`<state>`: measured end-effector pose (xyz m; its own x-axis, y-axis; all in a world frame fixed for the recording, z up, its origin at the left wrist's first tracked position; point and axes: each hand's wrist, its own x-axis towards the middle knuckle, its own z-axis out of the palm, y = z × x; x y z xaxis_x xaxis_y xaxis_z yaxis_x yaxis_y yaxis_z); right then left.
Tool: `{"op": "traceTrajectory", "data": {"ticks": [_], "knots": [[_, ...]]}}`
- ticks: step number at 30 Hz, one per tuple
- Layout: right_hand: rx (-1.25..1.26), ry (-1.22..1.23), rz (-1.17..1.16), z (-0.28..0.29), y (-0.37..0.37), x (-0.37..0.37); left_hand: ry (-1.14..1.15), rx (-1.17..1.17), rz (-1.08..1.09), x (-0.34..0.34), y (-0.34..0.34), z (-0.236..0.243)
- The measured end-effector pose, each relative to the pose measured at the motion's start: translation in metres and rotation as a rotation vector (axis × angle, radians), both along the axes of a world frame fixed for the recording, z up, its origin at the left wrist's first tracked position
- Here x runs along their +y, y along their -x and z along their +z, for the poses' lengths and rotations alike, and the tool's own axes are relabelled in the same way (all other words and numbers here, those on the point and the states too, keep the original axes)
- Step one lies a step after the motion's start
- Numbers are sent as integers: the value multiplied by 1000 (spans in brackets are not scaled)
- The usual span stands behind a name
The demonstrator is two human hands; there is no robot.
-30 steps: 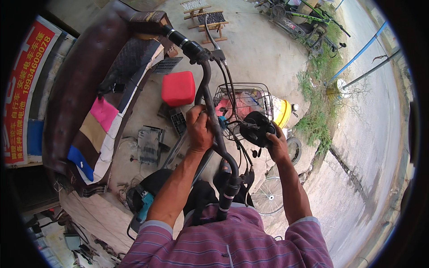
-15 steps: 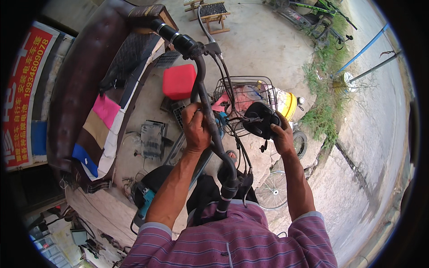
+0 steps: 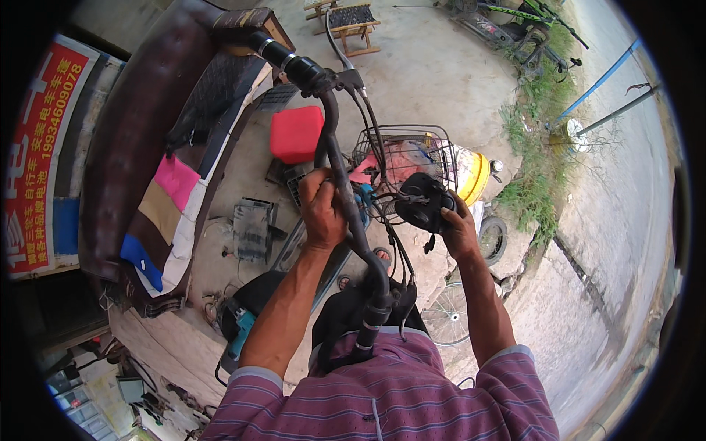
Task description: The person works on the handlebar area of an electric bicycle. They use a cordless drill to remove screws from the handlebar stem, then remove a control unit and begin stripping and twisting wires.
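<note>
A black bicycle handlebar (image 3: 346, 187) is turned sideways, running from the upper left down to my lap. My left hand (image 3: 322, 213) is closed at its middle bend, fingers curled against the tube. To the right of the bar, my right hand (image 3: 459, 228) grips the edge of a black rounded plastic housing (image 3: 421, 209), thumb on top. Cables (image 3: 393, 197) run from the bar to this housing, and a small dark piece dangles beneath it. A brake lever (image 3: 340, 44) and a black grip (image 3: 276, 53) are at the bar's far end. Behind the housing is a wire basket (image 3: 404, 136) holding pinkish-red material.
A red box (image 3: 297, 134) stands beyond the bar. At the left is a brown leather sofa (image 3: 121, 162). A yellow-rimmed bucket (image 3: 476, 178), a small tyre (image 3: 493, 241) and a spoked wheel (image 3: 448, 316) lie to the right. A blue power tool (image 3: 241, 331) is by my left arm.
My right hand has moved slightly left and down with the black housing, which has tilted a little. My left hand stays on the handlebar.
</note>
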<state>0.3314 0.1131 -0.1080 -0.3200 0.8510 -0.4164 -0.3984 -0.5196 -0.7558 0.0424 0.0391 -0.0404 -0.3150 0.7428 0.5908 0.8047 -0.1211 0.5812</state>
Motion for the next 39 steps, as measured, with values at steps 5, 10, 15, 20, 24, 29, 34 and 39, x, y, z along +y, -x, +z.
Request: {"op": "traceTrajectory", "data": {"ticks": [5,10,15,20,24,29,34,39], "knots": [[-24,-5,-62,-1,3,-14,-22,15,3,-2,3,-4],[-92,27,-91,6,6,-26,-38,-12,-12,-2,1,-4],[-19,33,-55,6,5,-27,-67,9,-16,0,4,-2],[147,72,96,6,1,-16,-90,15,18,5,-1,-3],[263,203,242,6,-1,-6,-69,15,30,3,-3,0],[191,340,400,-4,4,22,20,88,70,2,-6,8],[153,275,417,-7,7,42,130,73,128,-4,-14,13],[195,255,439,2,-2,55,284,83,119,-7,-21,36]]}}
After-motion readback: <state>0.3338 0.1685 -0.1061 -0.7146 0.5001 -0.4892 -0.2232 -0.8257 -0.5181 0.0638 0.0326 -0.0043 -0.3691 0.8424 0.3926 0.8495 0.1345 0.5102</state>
